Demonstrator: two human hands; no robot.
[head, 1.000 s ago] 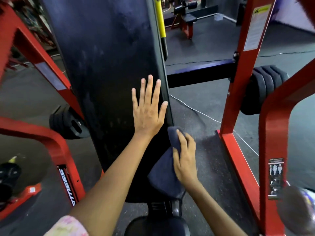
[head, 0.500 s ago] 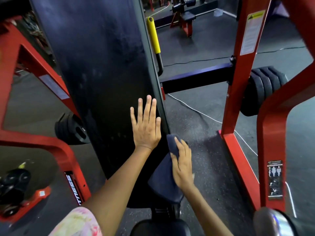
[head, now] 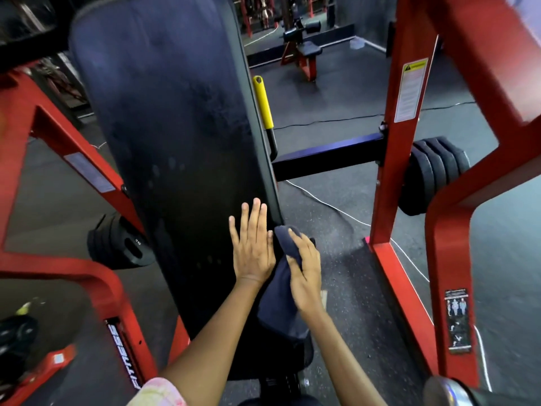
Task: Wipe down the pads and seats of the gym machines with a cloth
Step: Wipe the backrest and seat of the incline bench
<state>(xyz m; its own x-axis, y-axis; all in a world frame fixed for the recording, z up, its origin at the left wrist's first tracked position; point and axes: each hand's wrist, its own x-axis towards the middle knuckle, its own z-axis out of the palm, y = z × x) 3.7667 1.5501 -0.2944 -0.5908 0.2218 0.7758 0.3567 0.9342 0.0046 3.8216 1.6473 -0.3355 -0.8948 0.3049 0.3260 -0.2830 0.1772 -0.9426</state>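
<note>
1. Your left hand [head: 254,248] lies flat on the black back pad [head: 175,148], fingers straight and close together, toward the pad's 5 o'clock corner.
2. Your right hand [head: 304,273] presses the dark blue cloth [head: 279,300] against the pad's right edge, fingers loosely curved over it; the cloth hangs down below your palm.
3. At 7 o'clock, the red frame [head: 117,303] carries white lettering ending in "FITNESS" [head: 124,353].
4. At 9 o'clock, a black weight plate [head: 123,244] shows small print, too blurred to read surely.
5. At 2 o'clock, a warning label [head: 409,89] sits on the red upright; its text is illegible.
6. At 4 o'clock, a black diagram sticker [head: 458,320] shows body figures.
</note>
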